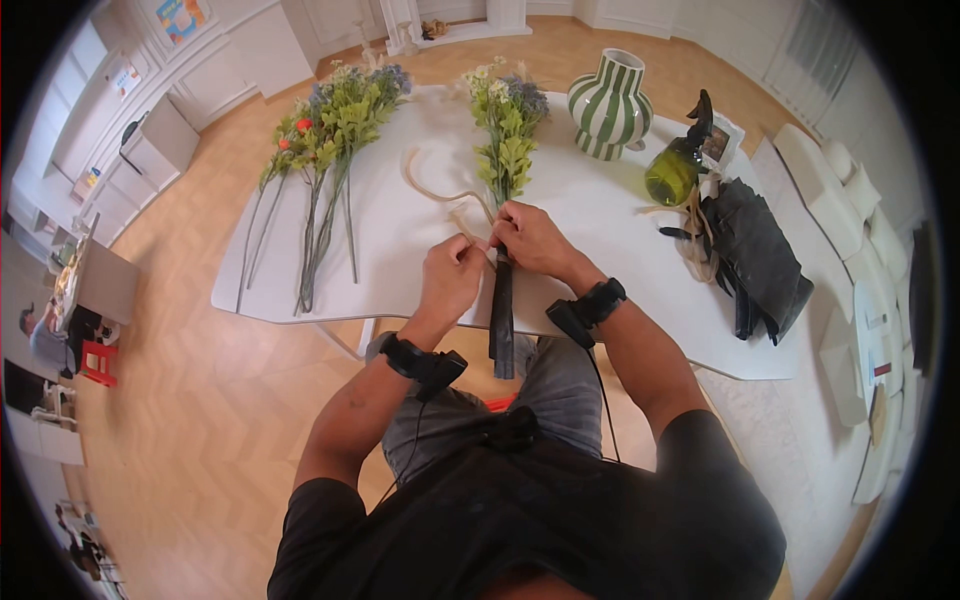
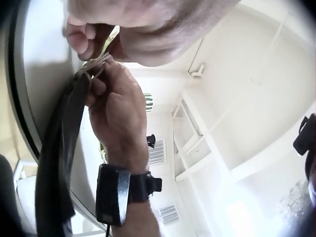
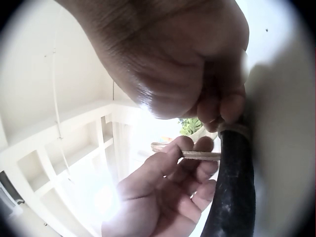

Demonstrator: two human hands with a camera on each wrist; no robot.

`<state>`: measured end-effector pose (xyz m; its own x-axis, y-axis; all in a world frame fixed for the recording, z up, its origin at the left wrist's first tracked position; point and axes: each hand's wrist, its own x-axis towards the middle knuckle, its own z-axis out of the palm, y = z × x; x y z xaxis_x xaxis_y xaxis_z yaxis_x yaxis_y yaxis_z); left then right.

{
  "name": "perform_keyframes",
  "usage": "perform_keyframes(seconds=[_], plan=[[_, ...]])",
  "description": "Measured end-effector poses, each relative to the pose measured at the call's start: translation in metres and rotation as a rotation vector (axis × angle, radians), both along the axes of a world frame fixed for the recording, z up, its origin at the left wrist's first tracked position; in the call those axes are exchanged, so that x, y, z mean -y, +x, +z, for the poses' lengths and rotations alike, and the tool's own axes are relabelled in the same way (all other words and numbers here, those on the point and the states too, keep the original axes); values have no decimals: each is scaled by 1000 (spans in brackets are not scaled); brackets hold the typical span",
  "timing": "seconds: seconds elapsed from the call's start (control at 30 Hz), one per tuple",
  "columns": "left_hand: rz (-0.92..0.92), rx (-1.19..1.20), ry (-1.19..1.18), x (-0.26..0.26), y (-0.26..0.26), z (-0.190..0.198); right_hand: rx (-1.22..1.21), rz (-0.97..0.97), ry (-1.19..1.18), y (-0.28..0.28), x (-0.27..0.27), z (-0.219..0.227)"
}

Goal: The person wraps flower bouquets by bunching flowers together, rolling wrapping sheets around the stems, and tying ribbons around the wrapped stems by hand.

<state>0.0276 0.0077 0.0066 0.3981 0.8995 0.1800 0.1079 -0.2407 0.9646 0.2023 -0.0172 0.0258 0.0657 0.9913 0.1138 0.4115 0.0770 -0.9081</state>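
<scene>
A bouquet (image 1: 503,160) of white and blue flowers with green leaves lies on the table, pointing away from me. Its stem end is wrapped in a black strip (image 1: 503,320) that hangs past the table's front edge. A beige cord (image 3: 200,155) circles the top of the wrap. My left hand (image 1: 452,275) pinches one length of this cord between thumb and fingers, just left of the stems. Curled over the binding, my right hand (image 1: 535,240) pinches the cord at the wrap's top; its fingertips are partly hidden. More cord (image 1: 430,187) curves loosely on the table.
Several loose flower stems (image 1: 325,170) lie at left on the white table (image 1: 400,240). A green-striped vase (image 1: 610,105), a green spray bottle (image 1: 672,172) and crumpled black material (image 1: 755,255) with beige cord stand or lie at right. Another person (image 1: 48,340) sits far left.
</scene>
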Motion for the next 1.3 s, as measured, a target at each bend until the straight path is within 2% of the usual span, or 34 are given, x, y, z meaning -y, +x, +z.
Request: perform_keyframes(seconds=[0.03, 0.07, 0.13, 0.2, 0.27, 0.3, 0.33, 0.4, 0.43, 0.47, 0.6, 0.8, 0.93, 1.0, 1.03, 1.1, 1.13, 1.23, 1.27, 1.3], plan=[[53, -69, 186, -2, -2, 8, -6, -1, -22, 0, 0, 1], [51, -71, 190, -4, -4, 16, -13, -2, -43, -1, 0, 2], [41, -158, 29, -10, -8, 35, 14, -3, -54, -2, 0, 6], [14, -172, 27, -24, -4, 40, 43, -1, -67, -2, -2, 7], [-48, -184, 448, -43, 6, 33, 121, 45, -40, 1, -7, 4], [-124, -187, 558, -50, 11, 31, 123, 45, -37, 2, -10, 3], [-126, -183, 565, -60, 15, 31, 144, 95, -34, 6, -13, 2], [-234, -269, 761, -75, 22, 29, 167, 133, -29, 10, -13, 4], [-239, -265, 764, -75, 24, 31, 22, 156, -128, 12, -13, 5], [-266, -266, 669, -76, 26, 32, -122, 181, -226, 13, -13, 6], [-324, -238, 440, -82, 29, 27, -163, 186, -215, 14, -11, 8], [-269, -382, 500, -75, 23, 42, -157, 202, -265, 12, -13, 12], [-297, -344, 471, -77, 23, 39, -134, 166, -265, 11, -13, 10], [-322, -286, 60, -66, 20, 53, -127, 166, -263, 10, -13, 10], [-320, -282, 55, -64, 16, 56, -126, 163, -264, 10, -13, 10], [-275, -99, -172, -64, 1, 59, -125, 160, -269, 10, -13, 11], [-271, -97, -176, -64, -7, 59, -136, 160, -272, 11, -13, 12], [-450, -194, -399, -63, -32, 59, -182, 170, -292, 12, -16, 10], [-446, -193, -402, -60, -34, 55, -218, 173, -306, 13, -16, 9], [-528, -287, -432, -57, -37, 50, -219, 176, -309, 15, -17, 7]])
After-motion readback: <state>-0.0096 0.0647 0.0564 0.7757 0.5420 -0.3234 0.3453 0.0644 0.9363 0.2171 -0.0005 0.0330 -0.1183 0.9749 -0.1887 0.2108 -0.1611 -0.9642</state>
